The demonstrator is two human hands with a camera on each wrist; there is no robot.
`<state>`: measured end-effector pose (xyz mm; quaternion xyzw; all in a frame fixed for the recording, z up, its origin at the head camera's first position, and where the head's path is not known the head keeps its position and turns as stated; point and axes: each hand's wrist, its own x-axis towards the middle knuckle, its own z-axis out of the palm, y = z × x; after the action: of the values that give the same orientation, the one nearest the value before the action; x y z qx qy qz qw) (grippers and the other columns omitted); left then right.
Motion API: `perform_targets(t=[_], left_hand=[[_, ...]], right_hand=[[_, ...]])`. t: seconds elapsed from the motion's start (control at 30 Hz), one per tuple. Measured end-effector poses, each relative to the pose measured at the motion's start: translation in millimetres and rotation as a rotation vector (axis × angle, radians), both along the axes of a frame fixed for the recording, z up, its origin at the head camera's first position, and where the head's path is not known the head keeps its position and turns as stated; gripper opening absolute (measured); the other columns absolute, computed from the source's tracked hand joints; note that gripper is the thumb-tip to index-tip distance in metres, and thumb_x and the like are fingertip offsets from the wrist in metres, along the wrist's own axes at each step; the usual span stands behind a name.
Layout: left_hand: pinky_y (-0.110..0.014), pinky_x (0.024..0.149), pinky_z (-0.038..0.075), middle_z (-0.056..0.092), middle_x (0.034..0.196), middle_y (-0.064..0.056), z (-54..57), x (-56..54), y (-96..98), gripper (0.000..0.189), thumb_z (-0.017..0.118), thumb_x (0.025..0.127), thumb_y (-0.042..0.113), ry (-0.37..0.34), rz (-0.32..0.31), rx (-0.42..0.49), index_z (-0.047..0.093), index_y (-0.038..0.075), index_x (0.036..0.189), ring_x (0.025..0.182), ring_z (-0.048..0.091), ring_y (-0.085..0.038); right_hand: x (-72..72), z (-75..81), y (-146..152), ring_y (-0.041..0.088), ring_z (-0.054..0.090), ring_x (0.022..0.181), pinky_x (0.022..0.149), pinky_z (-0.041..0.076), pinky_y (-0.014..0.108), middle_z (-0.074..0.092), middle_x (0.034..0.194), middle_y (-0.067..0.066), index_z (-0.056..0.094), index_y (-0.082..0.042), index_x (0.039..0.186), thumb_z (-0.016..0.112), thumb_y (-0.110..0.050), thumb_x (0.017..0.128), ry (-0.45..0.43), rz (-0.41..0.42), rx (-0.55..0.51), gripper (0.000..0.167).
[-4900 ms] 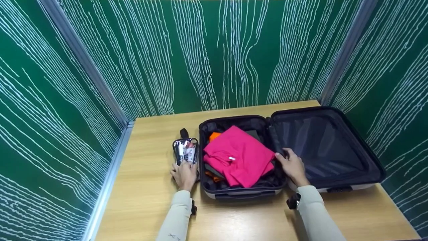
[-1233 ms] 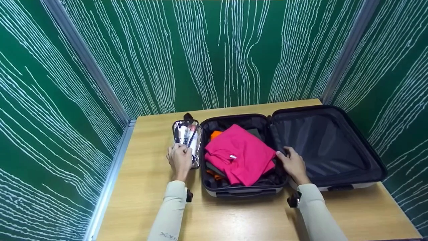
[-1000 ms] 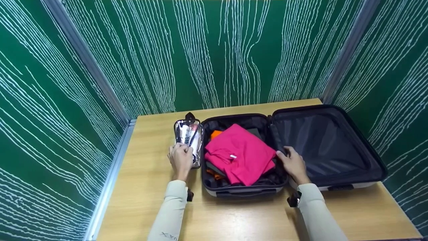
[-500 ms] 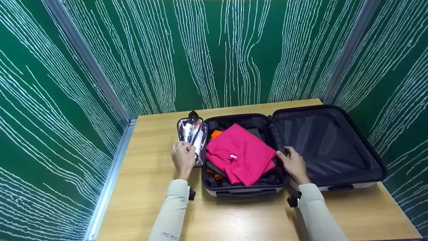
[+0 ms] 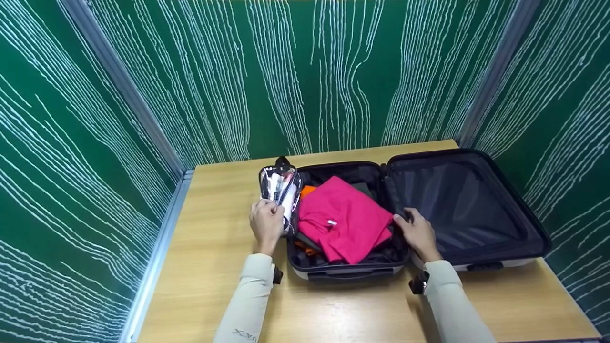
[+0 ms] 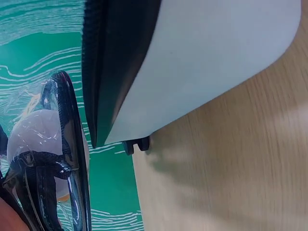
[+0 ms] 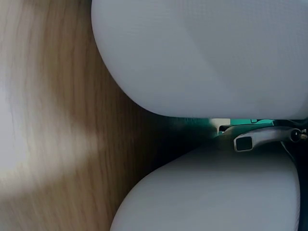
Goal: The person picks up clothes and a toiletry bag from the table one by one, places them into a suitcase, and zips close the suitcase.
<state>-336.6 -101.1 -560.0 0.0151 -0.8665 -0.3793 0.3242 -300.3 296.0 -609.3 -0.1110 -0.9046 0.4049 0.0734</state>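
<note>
A clear toiletry bag (image 5: 285, 190) with black piping and small bottles inside is gripped by my left hand (image 5: 267, 224), its right edge overlapping the left rim of the open suitcase (image 5: 355, 275). In the left wrist view, the bag (image 6: 67, 120) hangs beside the suitcase's pale shell (image 6: 207, 57), apart from it. Inside the case lies a folded pink garment (image 5: 340, 219) with a white label, over orange cloth (image 5: 307, 191) and dark cloth. My right hand (image 5: 418, 234) holds the case's edge near the hinge; the right wrist view shows only the two shell halves, no fingers.
The suitcase lid (image 5: 462, 209) lies opened flat to the right on the wooden table (image 5: 205, 267). Green walls (image 5: 333, 71) with white wavy lines surround the table on three sides. A metal zipper pull (image 7: 260, 138) sits between the shells.
My left hand took hold of the toiletry bag, lifted it off the table, and has moved it rightward to the suitcase's left rim. My right hand has stayed in place.
</note>
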Motion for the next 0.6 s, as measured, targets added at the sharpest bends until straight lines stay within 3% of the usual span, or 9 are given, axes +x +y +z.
perform_targets(t=[0.6], left_hand=[[-0.046,0.07,0.049,0.072,0.086,0.001,9.3,2.3,14.7,0.032,0.07,0.078,0.014,0.002,-0.003,-0.011,0.05,0.012,0.053,0.083,0.06,-0.028]], right_hand=[[-1.5,-1.3,-2.9,0.034,0.062,0.095,0.087,0.044,0.047,0.063,0.098,0.013,0.055,-0.009,0.144,0.058,-0.048,0.1,0.016,-0.017,0.032,0.058]])
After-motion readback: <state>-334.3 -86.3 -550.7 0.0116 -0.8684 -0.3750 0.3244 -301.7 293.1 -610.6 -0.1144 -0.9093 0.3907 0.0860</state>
